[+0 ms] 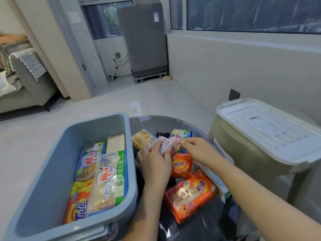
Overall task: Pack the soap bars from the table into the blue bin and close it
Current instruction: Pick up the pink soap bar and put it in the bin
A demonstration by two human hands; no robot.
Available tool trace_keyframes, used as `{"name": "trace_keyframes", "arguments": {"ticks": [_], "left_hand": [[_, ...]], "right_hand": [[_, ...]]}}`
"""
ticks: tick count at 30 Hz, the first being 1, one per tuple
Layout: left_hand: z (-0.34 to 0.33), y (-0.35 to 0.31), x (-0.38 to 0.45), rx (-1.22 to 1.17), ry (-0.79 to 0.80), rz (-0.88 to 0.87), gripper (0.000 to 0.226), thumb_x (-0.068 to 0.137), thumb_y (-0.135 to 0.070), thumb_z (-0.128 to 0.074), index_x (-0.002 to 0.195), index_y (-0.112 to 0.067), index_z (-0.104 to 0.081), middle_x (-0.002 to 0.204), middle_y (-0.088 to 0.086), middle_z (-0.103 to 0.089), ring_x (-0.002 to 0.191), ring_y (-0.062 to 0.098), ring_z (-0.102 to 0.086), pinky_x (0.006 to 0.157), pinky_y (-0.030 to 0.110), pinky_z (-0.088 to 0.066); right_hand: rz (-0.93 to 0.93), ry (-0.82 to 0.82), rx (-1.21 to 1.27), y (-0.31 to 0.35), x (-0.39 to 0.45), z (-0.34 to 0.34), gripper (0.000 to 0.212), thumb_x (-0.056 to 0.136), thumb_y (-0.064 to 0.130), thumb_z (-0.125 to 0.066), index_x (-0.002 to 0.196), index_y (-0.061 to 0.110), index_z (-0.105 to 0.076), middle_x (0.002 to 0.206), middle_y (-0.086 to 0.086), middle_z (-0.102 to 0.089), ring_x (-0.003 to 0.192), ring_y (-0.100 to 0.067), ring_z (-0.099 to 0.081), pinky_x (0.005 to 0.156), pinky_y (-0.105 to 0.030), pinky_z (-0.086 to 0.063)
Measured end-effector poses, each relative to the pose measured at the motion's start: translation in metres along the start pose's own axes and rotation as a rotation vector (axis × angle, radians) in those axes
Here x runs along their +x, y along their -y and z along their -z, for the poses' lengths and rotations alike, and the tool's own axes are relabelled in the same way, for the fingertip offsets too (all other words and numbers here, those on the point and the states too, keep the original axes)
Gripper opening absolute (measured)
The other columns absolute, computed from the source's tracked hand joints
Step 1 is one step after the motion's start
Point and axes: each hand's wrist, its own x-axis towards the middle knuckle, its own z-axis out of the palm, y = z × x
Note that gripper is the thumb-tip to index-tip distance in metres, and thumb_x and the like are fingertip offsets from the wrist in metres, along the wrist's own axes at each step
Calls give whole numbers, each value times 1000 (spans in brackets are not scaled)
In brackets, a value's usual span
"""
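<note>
**White soap in the left hand, bin just to its left**

Head view: the left hand (155, 160) grips a white-wrapped soap (165, 144) above the glass table (199, 221), fingers curled round its lower edge. The right hand (196, 150) pinches the same soap at its right end, so both hold it for now. The soap's long axis runs roughly left to right, tilted up toward the right. The blue bin (57, 164) stands open, touching the left forearm's side; several soaps already lie flat in it, long axes running away from the camera. The left hand is nearer the bin, so I judge the coming move to be a short carry leftward over the rim, with a turn to match the row. Orange packs (191, 193) remain on the table
</note>
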Motion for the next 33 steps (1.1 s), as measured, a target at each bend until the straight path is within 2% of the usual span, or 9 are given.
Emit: {"name": "trace_keyframes", "arguments": {"ticks": [2, 7, 12, 15, 17, 21, 23, 25, 33], "left_hand": [[-1, 1, 1, -19, -12, -30, 49, 86, -53, -50, 133, -39, -48, 140, 4, -44, 130, 27, -32, 110, 47, -21], [0, 4, -4, -81, -51, -139, 46, 84, -43, -59, 128, -34, -55, 127, -1, -54, 121, 23, -40, 107, 40, -24], [4, -3, -13, -284, 21, -294, 47, 83, -33, -64, 129, -26, -56, 123, -6, -58, 121, 17, -45, 103, 43, -38], [3, -12, -23, -345, 63, -476, 49, 80, -32, -68, 128, -24, -57, 116, -16, -55, 114, 13, -46, 98, 25, -37], [1, -19, -30, -345, 109, -553, 51, 79, -32, -69, 129, -25, -57, 114, -21, -47, 113, 4, -39, 93, 7, -25], [-3, -35, -38, -360, 287, -652, 57, 79, -33, -69, 133, -28, -51, 114, -33, -40, 116, -6, -33, 94, 2, -23], [-7, -40, -41, -379, 358, -633, 62, 80, -31, -69, 137, -32, -45, 114, -39, -37, 118, -7, -34, 100, 9, -29], [-12, -43, -43, -394, 368, -569, 68, 80, -31, -69, 140, -34, -38, 124, -31, -40, 122, -6, -33, 103, 16, -30], [-16, -38, -39, -444, 499, -308, 75, 76, -39, -73, 141, -27, -40, 142, -10, -46, 116, 2, -46, 87, 13, -39]], "right_hand": [[-60, 54, 108, -2, 1, -1, 35, 90, 29, -45, 94, 3, -67, 100, -26, -67, 88, -40, -66, 78, -49, -53], [-116, 46, 227, -5, 0, 5, 30, 89, 35, -51, 83, 16, -72, 83, -4, -73, 74, -11, -67, 64, -24, -49], [-83, -3, 242, -11, -11, 23, 33, 86, 42, -53, 85, 16, -73, 76, 2, -69, 77, -12, -60, 71, -29, -45], [-113, 96, 487, -15, -22, 41, 36, 87, 43, -54, 86, 11, -71, 63, -1, -67, 58, -14, -59, 57, -28, -49], [-137, 157, 538, -20, -29, 55, 41, 84, 47, -57, 93, 9, -69, 69, -4, -67, 53, -14, -57, 47, -25, -48], [-164, 152, 358, -31, -42, 71, 32, 85, 39, -58, 103, 13, -64, 77, -5, -65, 54, -12, -56, 43, -21, -42], [-156, 138, 316, -35, -47, 77, 25, 88, 31, -57, 99, 11, -67, 78, -6, -66, 56, -11, -58, 43, -20, -42], [-172, 115, 317, -39, -50, 81, 25, 89, 28, -56, 97, 8, -68, 78, -8, -67, 55, -10, -59, 43, -18, -44], [-306, 28, 276, -56, -62, 85, 21, 86, 27, -61, 87, 6, -60, 71, -9, -67, 51, -15, -57, 43, -24, -43]]}}
